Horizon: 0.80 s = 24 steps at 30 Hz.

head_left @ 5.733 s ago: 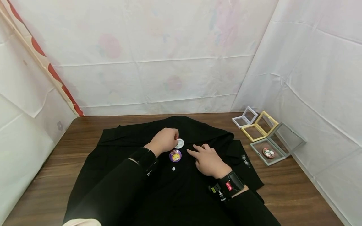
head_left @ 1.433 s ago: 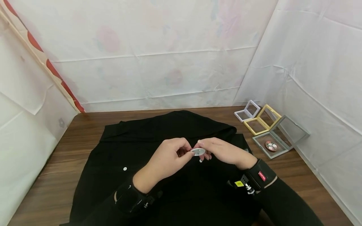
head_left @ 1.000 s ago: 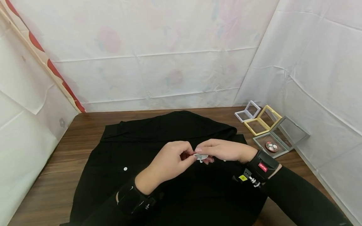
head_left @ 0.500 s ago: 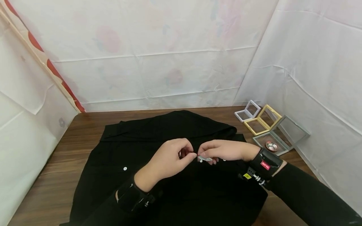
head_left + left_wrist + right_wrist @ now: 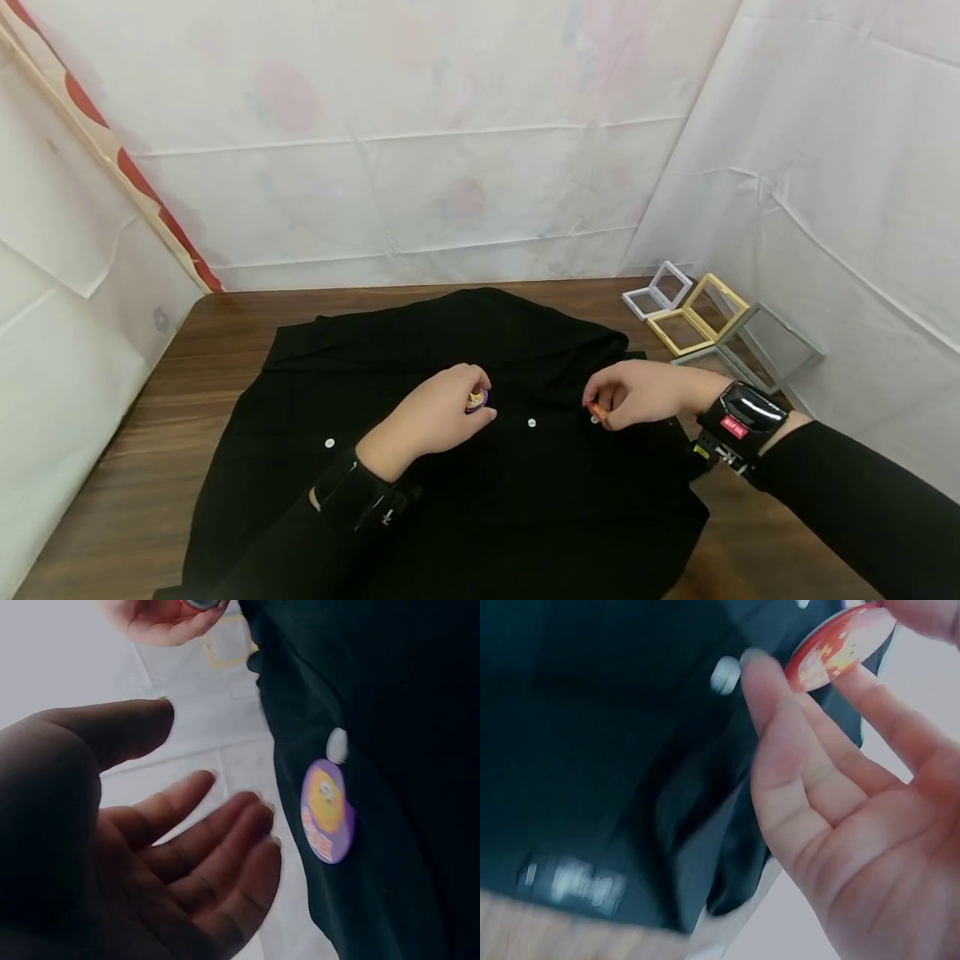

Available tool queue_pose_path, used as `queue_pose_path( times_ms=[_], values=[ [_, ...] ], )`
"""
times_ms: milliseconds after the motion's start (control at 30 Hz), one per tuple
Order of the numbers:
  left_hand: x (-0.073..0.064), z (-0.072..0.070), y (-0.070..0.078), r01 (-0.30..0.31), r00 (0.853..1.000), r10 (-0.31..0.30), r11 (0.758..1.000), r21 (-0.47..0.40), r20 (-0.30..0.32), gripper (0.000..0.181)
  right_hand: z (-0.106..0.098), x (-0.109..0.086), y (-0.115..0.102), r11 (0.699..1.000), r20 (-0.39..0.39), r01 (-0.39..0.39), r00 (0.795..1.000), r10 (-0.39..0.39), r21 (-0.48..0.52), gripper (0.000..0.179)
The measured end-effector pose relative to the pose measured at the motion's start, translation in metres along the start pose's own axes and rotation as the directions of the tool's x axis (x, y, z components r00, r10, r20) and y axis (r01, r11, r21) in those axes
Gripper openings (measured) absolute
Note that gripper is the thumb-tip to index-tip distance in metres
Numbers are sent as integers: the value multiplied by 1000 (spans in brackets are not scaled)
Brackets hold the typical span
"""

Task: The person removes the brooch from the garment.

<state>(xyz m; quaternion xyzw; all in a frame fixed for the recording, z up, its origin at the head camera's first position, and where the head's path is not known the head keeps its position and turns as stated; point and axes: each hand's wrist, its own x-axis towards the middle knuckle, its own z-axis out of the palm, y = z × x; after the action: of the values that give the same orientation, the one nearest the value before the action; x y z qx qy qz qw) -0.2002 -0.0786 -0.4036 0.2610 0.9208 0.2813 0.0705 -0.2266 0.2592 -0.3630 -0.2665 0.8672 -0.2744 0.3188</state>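
Left hand (image 5: 427, 421): fingers spread and loosely bent, gripping nothing. In the left wrist view thumb and fingers stand well apart, the palm bare between them. Purple badge (image 5: 328, 811), yellow figure on its face, lies against the black shirt (image 5: 450, 517) just beyond those fingertips; a gap shows between. From the head view it sits in line with the mouth of the thumb-and-finger gap, partly hidden by the fingers. White button (image 5: 337, 746) right at the badge's edge, on the side toward the other hand.

Right hand (image 5: 648, 396): finger and thumb pinch the red badge (image 5: 841, 646) by its rim. Disc held tilted, nearly edge-on from the head; red and pale face seen from the wrist. Remaining fingers curve below it, off the disc. Second button (image 5: 725, 675) just past the tips of these lower fingers, on the cloth. Cannot tell whether the badge touches the shirt.

Farther off, beyond the right hand's knuckles: white case (image 5: 657, 290), yellow case (image 5: 697, 317) and grey case (image 5: 776, 346), lids raised, the grey one partly hidden behind the hand. Blurred pale print (image 5: 574, 883) on the cloth, well apart from the right fingers.
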Motion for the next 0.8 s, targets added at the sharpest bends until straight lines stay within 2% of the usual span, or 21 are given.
queue_pose_path(
  times_ms=[133, 233, 300, 433, 567, 700, 800],
  values=[
    [3, 5, -8, 43, 999, -43, 987, 154, -4, 46, -19, -6, 22, 989, -158, -64, 987, 42, -135, 39],
    [3, 9, -13, 84, 996, -85, 958, 275, -8, 60, -33, -10, 37, 975, -270, -119, 961, 65, -188, 41],
    [2, 10, -15, 110, 993, -118, 942, 316, 5, 70, -42, -14, 47, 964, -333, -145, 941, 65, -222, 40],
    [0, 13, -17, 138, 985, -164, 939, 315, 57, 84, -58, -21, 63, 931, -426, -224, 901, 85, -288, 43],
    [-1, 14, -18, 156, 976, -195, 941, 299, 103, 95, -73, -25, 75, 878, -500, -306, 861, 91, -368, 42],
    [-3, 15, -18, 181, 970, -220, 938, 295, 104, 100, -85, -21, 84, 848, -523, -349, 846, 102, -398, 37],
    [-5, 14, -18, 194, 968, -232, 936, 293, 98, 101, -90, -17, 92, 839, -520, -389, 840, 154, -380, 34]
  ],
)
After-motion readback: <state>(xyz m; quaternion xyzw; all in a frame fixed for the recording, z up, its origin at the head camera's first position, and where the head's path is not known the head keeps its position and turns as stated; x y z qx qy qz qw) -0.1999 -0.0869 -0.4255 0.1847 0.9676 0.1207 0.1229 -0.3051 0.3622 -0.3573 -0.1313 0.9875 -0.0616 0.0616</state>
